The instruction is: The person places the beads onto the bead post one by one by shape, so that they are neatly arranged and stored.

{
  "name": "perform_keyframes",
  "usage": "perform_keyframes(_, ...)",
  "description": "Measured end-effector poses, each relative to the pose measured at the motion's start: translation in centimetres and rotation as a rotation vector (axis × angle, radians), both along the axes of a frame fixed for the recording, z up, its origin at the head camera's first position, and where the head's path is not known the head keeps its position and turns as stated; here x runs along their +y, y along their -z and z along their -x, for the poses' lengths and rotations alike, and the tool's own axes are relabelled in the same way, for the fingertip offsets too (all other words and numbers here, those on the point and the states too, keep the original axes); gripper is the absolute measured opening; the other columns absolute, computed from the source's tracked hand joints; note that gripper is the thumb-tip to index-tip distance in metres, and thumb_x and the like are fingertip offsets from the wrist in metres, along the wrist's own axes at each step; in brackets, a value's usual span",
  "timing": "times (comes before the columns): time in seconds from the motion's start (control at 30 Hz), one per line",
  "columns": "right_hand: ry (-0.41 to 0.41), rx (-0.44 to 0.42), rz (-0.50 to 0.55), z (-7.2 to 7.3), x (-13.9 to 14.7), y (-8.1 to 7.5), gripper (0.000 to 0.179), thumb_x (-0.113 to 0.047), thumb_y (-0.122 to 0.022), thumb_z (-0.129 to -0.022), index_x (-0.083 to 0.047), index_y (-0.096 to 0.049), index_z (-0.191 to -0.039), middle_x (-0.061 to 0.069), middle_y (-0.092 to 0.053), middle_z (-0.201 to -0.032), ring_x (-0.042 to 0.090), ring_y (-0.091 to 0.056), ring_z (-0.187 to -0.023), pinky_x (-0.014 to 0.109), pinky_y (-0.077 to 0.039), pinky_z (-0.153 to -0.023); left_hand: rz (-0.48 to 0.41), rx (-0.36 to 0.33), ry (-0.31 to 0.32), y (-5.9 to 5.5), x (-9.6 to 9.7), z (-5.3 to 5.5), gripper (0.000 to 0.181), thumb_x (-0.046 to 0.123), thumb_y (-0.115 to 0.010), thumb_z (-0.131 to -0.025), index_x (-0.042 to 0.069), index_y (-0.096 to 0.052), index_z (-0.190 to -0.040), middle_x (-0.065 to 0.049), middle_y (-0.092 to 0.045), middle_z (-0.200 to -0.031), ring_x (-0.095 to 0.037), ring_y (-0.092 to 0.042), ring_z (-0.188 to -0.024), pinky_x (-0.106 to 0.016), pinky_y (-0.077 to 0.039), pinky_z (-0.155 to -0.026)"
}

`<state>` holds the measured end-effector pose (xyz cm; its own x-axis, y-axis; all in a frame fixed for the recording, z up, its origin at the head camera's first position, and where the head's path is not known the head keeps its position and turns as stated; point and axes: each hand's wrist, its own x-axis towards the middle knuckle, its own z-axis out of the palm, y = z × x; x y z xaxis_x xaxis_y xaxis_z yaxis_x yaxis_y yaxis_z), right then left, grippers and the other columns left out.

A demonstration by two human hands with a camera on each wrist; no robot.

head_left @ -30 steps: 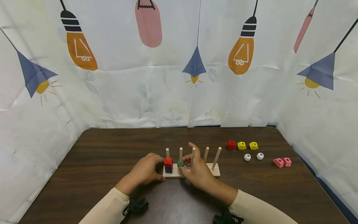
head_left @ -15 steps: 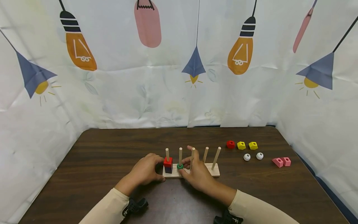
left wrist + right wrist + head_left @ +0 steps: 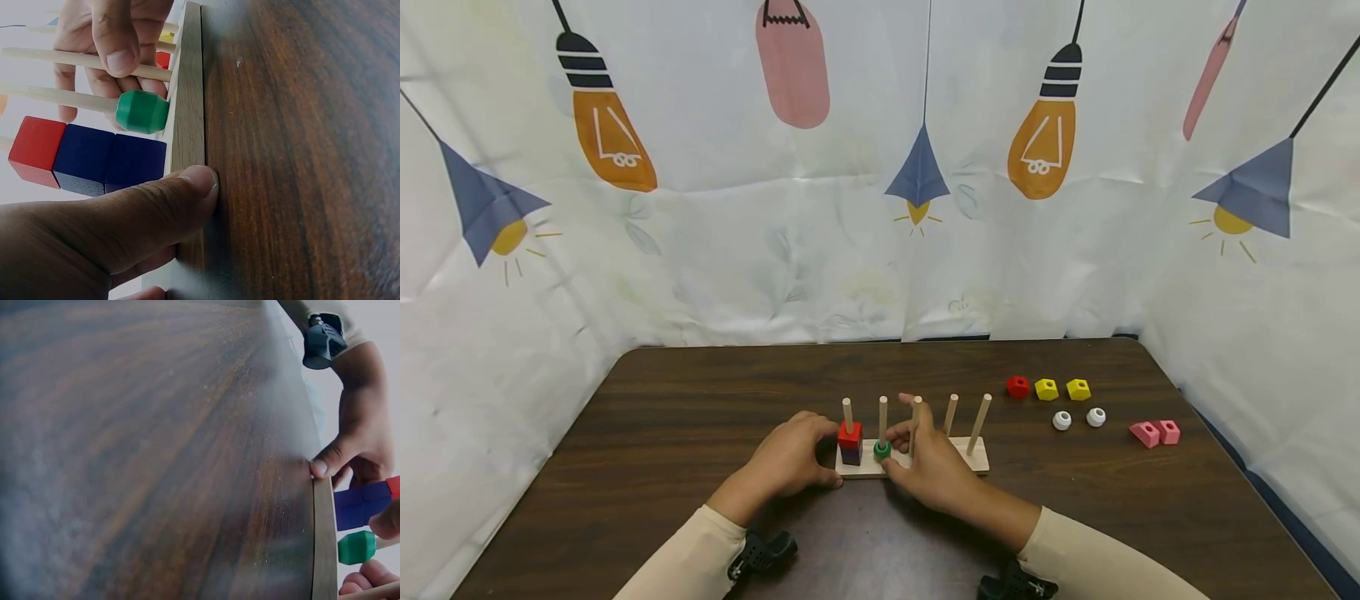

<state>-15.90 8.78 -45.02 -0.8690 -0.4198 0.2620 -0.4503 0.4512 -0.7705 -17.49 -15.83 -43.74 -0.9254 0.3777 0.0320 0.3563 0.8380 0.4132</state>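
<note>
Midway between the side edges of the desk [image 3: 647, 433], gripping the board [image 3: 870, 469] with the left hand [image 3: 793, 454] and holding the right hand [image 3: 936, 467], fingers apart, beside the green bead [image 3: 142, 112], low on the second peg [image 3: 883, 421]. Apparently done with two blue cubes [image 3: 84, 156] and a red cube [image 3: 37, 149] on the first peg [image 3: 847, 412]; seemingly left with three bare pegs [image 3: 951, 417] plus red, yellow, white and pink pieces [image 3: 1062, 421] towards the desk's right edge.
</note>
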Motion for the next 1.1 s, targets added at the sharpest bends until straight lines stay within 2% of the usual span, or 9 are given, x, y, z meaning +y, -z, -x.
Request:
perform_keyframes(0.2,-0.028,0.01,-0.031,-0.3,0.6,0.1,0.094,-0.008,-0.08,-0.087,-0.001,-0.015,-0.154,0.016,-0.063,-0.131,0.028,-0.066,-0.114,0.042,-0.053,-0.097,0.003,-0.004,-0.005,0.0,0.0,0.0,0.06,0.03,-0.099,-0.064,0.012,-0.074,-0.116,-0.004,-0.069,-0.117,-0.028,-0.061,-0.117,-0.049,-0.052,-0.096)
perform_keyframes(0.37,-0.067,-0.002,-0.163,-1.2,1.6,-0.1,0.102,-0.016,-0.078,-0.09,-0.002,-0.006,-0.16,0.023,-0.045,-0.153,0.029,-0.048,-0.139,0.05,-0.042,-0.109,0.021,-0.002,-0.001,0.0,0.1,0.0,0.062,0.031,-0.099,-0.064,0.011,-0.074,-0.117,-0.004,-0.069,-0.118,-0.028,-0.06,-0.119,-0.049,-0.051,-0.097)
perform_keyframes(0.47,-0.094,-0.017,-0.235,-1.8,2.3,-0.5,0.104,-0.019,-0.076,-0.091,0.0,-0.001,-0.161,0.023,-0.036,-0.159,0.029,-0.041,-0.143,0.05,-0.039,-0.111,0.027,0.0,0.001,0.0,0.1,0.0,0.062,0.031,-0.099,-0.064,0.011,-0.074,-0.117,-0.004,-0.069,-0.118,-0.028,-0.059,-0.119,-0.05,-0.051,-0.098)
perform_keyframes(0.63,-0.103,-0.03,-0.351,-2.5,3.6,-0.9,0.097,-0.026,-0.075,-0.092,0.004,-0.012,-0.16,0.024,-0.044,-0.154,0.034,-0.047,-0.138,0.052,-0.043,-0.108,0.016,0.003,0.006,0.0,0.0,0.0,0.061,0.031,-0.099,-0.064,0.011,-0.074,-0.116,-0.004,-0.069,-0.118,-0.028,-0.06,-0.119,-0.05,-0.051,-0.097)
perform_keyframes(0.73,-0.117,-0.026,-0.407,-2.9,4.6,-1.1,0.093,-0.027,-0.074,-0.093,0.002,-0.017,-0.16,0.022,-0.047,-0.151,0.034,-0.05,-0.136,0.053,-0.045,-0.107,0.013,0.001,0.005,0.0,0.0,0.0,0.06,0.03,-0.099,-0.064,0.012,-0.074,-0.116,-0.004,-0.069,-0.117,-0.028,-0.06,-0.119,-0.05,-0.051,-0.097)
perform_keyframes(0.87,-0.153,0.036,-0.443,-3.2,5.9,-1.2,0.078,-0.024,-0.073,-0.095,-0.004,-0.031,-0.157,0.015,-0.052,-0.148,0.029,-0.053,-0.133,0.05,-0.047,-0.105,0.014,-0.002,0.0,-0.1,0.0,0.0,0.06,0.03,-0.099,-0.064,0.012,-0.074,-0.115,-0.003,-0.069,-0.117,-0.028,-0.06,-0.119,-0.05,-0.051,-0.097)
perform_keyframes(1.0,-0.191,0.117,-0.459,-3.4,7.5,-1.2,0.056,-0.02,-0.071,-0.096,-0.007,-0.05,-0.146,0.007,-0.057,-0.141,0.023,-0.055,-0.13,0.046,-0.047,-0.105,0.016,-0.007,-0.003,-0.1,0.1,-0.1,0.059,0.03,-0.099,-0.064,0.012,-0.074,-0.115,-0.003,-0.069,-0.117,-0.028,-0.06,-0.119,-0.05,-0.05,-0.097)
perform_keyframes(1.1,-0.186,0.158,-0.461,-3.4,9.0,-1.2,0.046,-0.021,-0.071,-0.097,-0.009,-0.057,-0.139,0.001,-0.06,-0.135,0.02,-0.056,-0.127,0.045,-0.049,-0.103,0.017,-0.01,-0.004,-0.2,0.1,-0.1,0.059,0.03,-0.099,-0.065,0.013,-0.074,-0.115,-0.003,-0.069,-0.118,-0.028,-0.059,-0.119,-0.05,-0.05,-0.098)
